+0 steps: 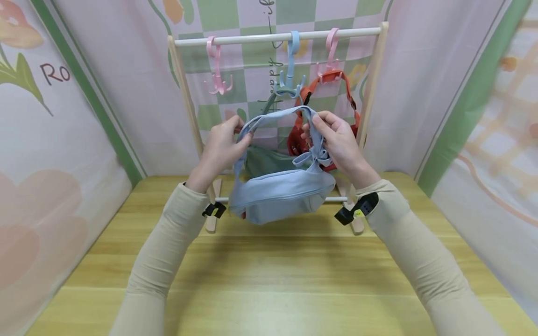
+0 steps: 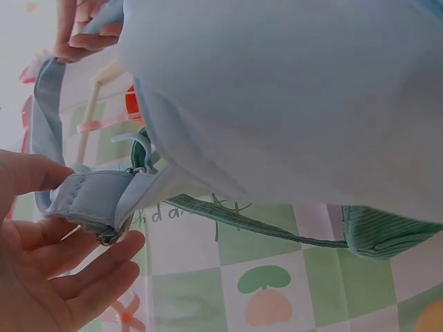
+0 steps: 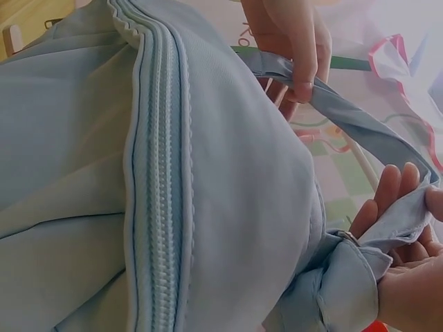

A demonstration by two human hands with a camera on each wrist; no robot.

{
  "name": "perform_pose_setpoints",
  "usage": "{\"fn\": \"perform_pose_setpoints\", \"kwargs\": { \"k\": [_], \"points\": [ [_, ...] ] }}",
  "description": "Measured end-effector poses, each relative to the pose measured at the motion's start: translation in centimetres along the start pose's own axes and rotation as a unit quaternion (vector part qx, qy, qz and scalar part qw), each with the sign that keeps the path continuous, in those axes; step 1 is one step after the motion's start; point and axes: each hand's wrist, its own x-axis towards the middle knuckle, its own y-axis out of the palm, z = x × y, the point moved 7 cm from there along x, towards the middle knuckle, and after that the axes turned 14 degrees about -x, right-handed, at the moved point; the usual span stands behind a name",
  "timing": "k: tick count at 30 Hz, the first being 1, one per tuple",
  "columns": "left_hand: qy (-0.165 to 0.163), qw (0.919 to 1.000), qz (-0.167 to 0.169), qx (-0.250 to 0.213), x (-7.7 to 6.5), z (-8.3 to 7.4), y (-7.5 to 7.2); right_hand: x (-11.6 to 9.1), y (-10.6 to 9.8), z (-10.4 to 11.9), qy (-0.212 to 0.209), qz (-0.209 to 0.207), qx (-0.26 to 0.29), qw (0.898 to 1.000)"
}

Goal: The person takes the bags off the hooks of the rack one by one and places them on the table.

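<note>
A light blue zippered bag [image 1: 279, 193] hangs by its strap between my two hands, in front of the rack. My left hand [image 1: 227, 144] pinches the strap [image 2: 97, 197] on the left side, close to a metal buckle seen in the left wrist view. On the other side my right hand [image 1: 338, 140] holds the strap between thumb and fingers, just above a knotted part [image 1: 313, 158]. The bag's zipper [image 3: 163, 180] runs along its top and looks closed. Behind it, a green corduroy bag [image 1: 269, 161] hangs from the blue hook [image 1: 290, 70], partly hidden.
The wooden rack has a white rail [image 1: 252, 39]. A pink hook [image 1: 217, 70] at the left carries nothing. Another pink hook [image 1: 332, 51] at the right bears a red bag [image 1: 296, 140]. The wooden table [image 1: 269, 280] lies below, with patterned cloth walls around.
</note>
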Motion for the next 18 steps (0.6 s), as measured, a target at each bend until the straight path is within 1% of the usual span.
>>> {"fn": "perform_pose_setpoints", "kwargs": {
  "k": [6, 10, 13, 18],
  "points": [
    [0.014, 0.9998, -0.013, 0.009, -0.09, -0.15, -0.21, -0.19, -0.04, -0.21, -0.001, 0.008, 0.009, 1.0],
    [0.022, 0.9996, -0.019, -0.001, -0.24, -0.26, -0.38, -0.28, -0.09, -0.25, -0.003, 0.012, 0.022, 1.0],
    [0.02, 0.9994, -0.021, -0.019, -0.36, -0.31, -0.53, -0.37, -0.14, -0.24, -0.003, 0.015, 0.028, 0.999],
    [0.003, 0.9987, -0.019, -0.047, -0.42, -0.06, -0.59, -0.5, -0.22, -0.4, 0.001, 0.021, 0.034, 0.999]
  ]
}}
